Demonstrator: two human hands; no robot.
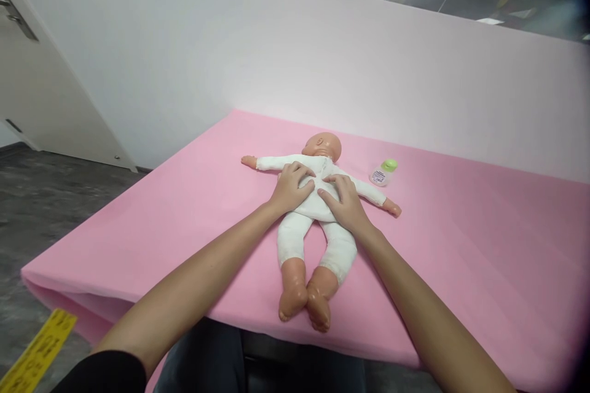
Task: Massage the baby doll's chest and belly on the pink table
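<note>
Resting both palms on the baby doll, we see our left hand and right hand flat on its white-clothed chest, fingers spread and gripping nothing. It lies face up, arms outstretched, mid-way across the pink counter. Just right of its head lies a small green-capped bottle.

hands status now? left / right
Left hand: open, flat on the doll's chest, gripping nothing.
Right hand: open, flat on the doll's chest, gripping nothing.
</note>
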